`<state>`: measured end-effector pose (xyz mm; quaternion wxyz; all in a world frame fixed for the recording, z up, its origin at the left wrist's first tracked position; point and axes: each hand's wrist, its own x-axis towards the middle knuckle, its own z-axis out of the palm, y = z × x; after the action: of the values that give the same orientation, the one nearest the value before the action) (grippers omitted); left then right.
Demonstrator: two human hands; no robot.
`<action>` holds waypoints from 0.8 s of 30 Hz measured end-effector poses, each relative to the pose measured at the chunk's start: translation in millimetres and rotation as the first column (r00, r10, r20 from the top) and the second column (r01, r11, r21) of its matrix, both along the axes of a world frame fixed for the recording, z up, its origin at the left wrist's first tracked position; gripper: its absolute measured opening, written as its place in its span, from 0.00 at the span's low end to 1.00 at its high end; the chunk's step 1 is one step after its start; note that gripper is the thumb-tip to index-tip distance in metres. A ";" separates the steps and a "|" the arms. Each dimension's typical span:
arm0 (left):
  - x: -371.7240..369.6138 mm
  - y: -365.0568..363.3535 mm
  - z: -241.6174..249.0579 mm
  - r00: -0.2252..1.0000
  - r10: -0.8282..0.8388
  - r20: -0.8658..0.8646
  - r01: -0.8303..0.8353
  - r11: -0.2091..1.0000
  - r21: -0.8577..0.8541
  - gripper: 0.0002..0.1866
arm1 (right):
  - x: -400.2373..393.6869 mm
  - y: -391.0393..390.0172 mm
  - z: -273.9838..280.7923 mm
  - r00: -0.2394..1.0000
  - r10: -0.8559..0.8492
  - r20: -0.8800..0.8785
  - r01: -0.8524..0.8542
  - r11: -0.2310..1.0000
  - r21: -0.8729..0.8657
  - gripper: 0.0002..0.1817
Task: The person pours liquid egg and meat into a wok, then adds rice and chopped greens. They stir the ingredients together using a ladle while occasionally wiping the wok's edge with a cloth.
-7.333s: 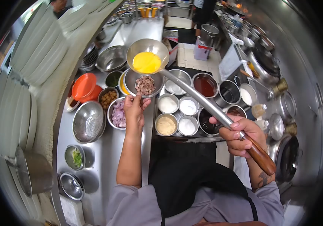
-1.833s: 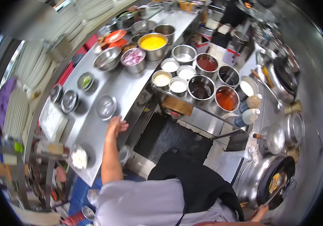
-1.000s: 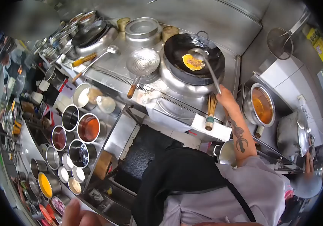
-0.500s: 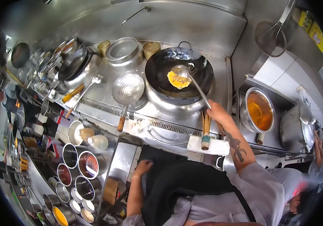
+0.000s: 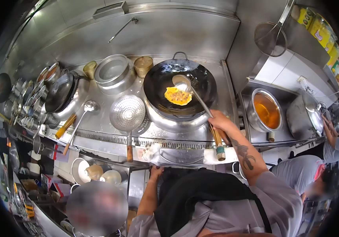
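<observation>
My right hand (image 5: 220, 121) is closed round the handle of a steel ladle (image 5: 182, 83). The ladle's bowl rests in a black wok (image 5: 155, 81), touching or just over the far edge of a yellow egg omelette (image 5: 178, 96) with browned bits. This wok sits on a round steel burner ring. Low at the stove's front edge is my left hand (image 5: 156, 171), beside the black apron (image 5: 201, 183). Its fingers look curled, and whatever they hold is hidden. A bundled bamboo brush (image 5: 218, 147) lies just below my right hand.
Left of the wok are a perforated skimmer (image 5: 127, 112), stacked steel pots (image 5: 113, 71) and another ladle (image 5: 91, 106). A bowl of orange oil (image 5: 267, 110) and a lidded pot (image 5: 305, 116) stand to the right. One person bends at right; a blurred head shape covers the lower left.
The camera view has shifted, moving the stove leftward in the picture. The ladle's bowl has drawn back off the omelette, showing more of it. My left hand is closer to the stove edge.
</observation>
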<state>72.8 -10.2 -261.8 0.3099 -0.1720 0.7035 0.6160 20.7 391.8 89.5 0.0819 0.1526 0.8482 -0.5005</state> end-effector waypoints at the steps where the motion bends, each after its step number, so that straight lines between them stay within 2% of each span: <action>1: -3.7 0.0 -1.9 0.980 -0.156 -0.126 0.145 0.985 -0.094 0.26 | -7.0 -14.5 -7.5 0.999 -0.049 -0.010 0.050 0.998 0.047 0.08; 2: -2.9 -0.2 -3.5 0.978 -0.164 -0.125 0.154 0.984 -0.088 0.26 | -9.8 -22.4 -11.5 0.995 -0.096 -0.024 0.098 0.991 0.093 0.09; 3: -0.2 -0.4 15.9 0.897 -0.273 -0.347 0.208 0.955 -0.214 0.21 | -7.6 -23.1 -12.0 0.994 -0.104 -0.024 0.106 0.990 0.095 0.09; 4: 1.9 -1.9 31.5 0.755 -0.386 -0.531 0.223 0.912 -0.344 0.17 | -4.1 -22.9 -12.0 0.998 -0.067 0.003 0.067 0.998 -0.020 0.09; 5: 3.1 -4.6 37.3 0.753 -0.390 -0.530 0.230 0.911 -0.343 0.17 | 0.2 -21.6 -11.3 0.999 -0.027 0.025 0.030 0.990 -0.136 0.10; 7: 5.6 -8.1 42.9 0.769 -0.468 -0.435 0.221 0.834 -0.506 0.17 | 10.9 -12.6 7.7 0.999 -0.010 0.044 0.017 0.988 -0.152 0.12; 8: 7.7 -9.7 45.1 0.769 -0.469 -0.434 0.222 0.833 -0.507 0.17 | 16.2 -7.3 10.3 0.999 0.001 0.047 0.003 0.997 -0.082 0.13; 9: 10.5 -12.4 44.7 0.785 -0.419 -0.457 0.225 0.879 -0.421 0.17 | 20.6 -5.8 14.0 0.999 0.012 0.050 -0.011 1.000 -0.013 0.15; 10: 12.4 -14.8 45.1 0.800 -0.368 -0.475 0.224 0.916 -0.332 0.17 | 26.2 -9.9 21.0 0.999 -0.030 0.023 0.030 1.000 -0.002 0.16; 11: 15.3 -15.4 45.8 0.797 -0.370 -0.478 0.223 0.915 -0.335 0.17 | 27.3 -13.1 15.8 0.999 -0.031 0.018 0.031 1.000 -0.004 0.16; 13: 26.5 -16.5 34.3 0.771 -0.351 -0.531 0.177 0.919 -0.352 0.17 | 29.2 -18.1 3.1 0.982 -0.185 -0.028 0.186 0.958 0.219 0.08; 14: 30.2 -20.3 29.9 0.768 -0.353 -0.535 0.174 0.918 -0.356 0.17 | 33.7 -15.7 2.0 0.982 -0.185 -0.034 0.188 0.958 0.215 0.08; 16: 27.2 -26.8 32.5 0.769 -0.536 -0.350 0.363 0.815 -0.452 0.18 | 39.0 -8.4 6.6 0.993 -0.120 -0.009 0.120 0.993 -0.022 0.08; 17: 24.8 -28.8 33.2 0.767 -0.535 -0.354 0.357 0.815 -0.457 0.18 | 37.8 -2.3 9.9 0.993 -0.118 -0.016 0.117 0.993 -0.026 0.08; 19: 27.5 -29.5 43.1 0.776 -0.576 -0.258 0.353 0.735 -0.579 0.19 | 34.0 9.1 15.6 0.995 -0.090 0.039 0.094 0.988 -0.122 0.09; 20: 28.6 -29.9 47.4 0.777 -0.576 -0.255 0.352 0.732 -0.583 0.19 | 30.9 9.2 1.3 0.991 -0.103 -0.081 0.100 0.994 -0.042 0.08; 21: 30.0 -32.3 46.1 0.792 -0.549 -0.267 0.343 0.762 -0.548 0.20 | 28.1 4.0 -5.7 0.991 -0.105 -0.080 0.101 0.994 -0.048 0.08; 23: 32.2 -33.2 43.1 0.806 -0.522 -0.278 0.334 0.789 -0.515 0.21 | 22.6 -3.7 -16.9 0.985 -0.170 -0.042 0.173 0.981 0.082 0.08; 24: 31.7 -34.2 35.8 0.811 -0.506 -0.294 0.326 0.807 -0.492 0.21 | 23.2 0.0 -16.1 0.981 -0.193 -0.020 0.192 0.980 -0.046 0.08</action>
<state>104.5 -44.4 -226.0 0.2406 0.0615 0.8880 0.3870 43.9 391.8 73.4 0.0261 0.2260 0.8193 -0.5263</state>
